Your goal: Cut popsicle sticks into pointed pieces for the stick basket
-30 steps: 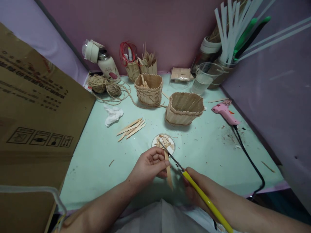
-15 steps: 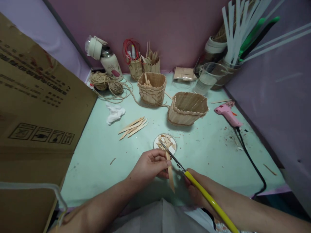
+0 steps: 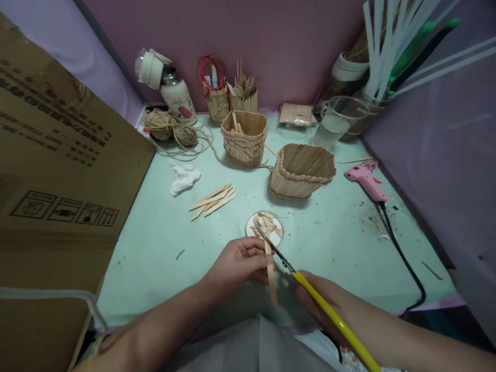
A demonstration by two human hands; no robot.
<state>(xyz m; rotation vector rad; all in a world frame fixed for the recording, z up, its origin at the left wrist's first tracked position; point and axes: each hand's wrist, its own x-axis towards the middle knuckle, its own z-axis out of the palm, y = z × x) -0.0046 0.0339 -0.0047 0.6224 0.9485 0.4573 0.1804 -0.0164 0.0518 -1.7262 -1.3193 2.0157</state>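
Note:
Pinched in my left hand [image 3: 242,261] is a flat wooden craft stick [image 3: 272,281], its lower end pointed. My right hand [image 3: 315,294] grips yellow-handled scissors [image 3: 329,312]; their blades lie against the stick's upper end, and whether they are parted is hard to see. Just beyond the blades sits a round dish [image 3: 279,236] with small wooden clippings [image 3: 267,222] in it. Several pointed wooden sticks [image 3: 213,201] lie in a loose pile to the left of the dish. Behind it stands a basket built of wooden sticks [image 3: 292,183].
A second wooden basket [image 3: 245,150] holds a few sticks. Twine balls [image 3: 158,124], an open bottle [image 3: 178,98] and a crumpled tissue [image 3: 184,178] are at left. A pink glue gun [image 3: 368,183] with a black cord and a water cup [image 3: 335,126] are at right. A cardboard box [image 3: 58,181] borders the left side.
The view has shifted slightly. Both hands, the stick and the scissors keep nearly the same position, while the end of the stick at the blades looks a little shorter.

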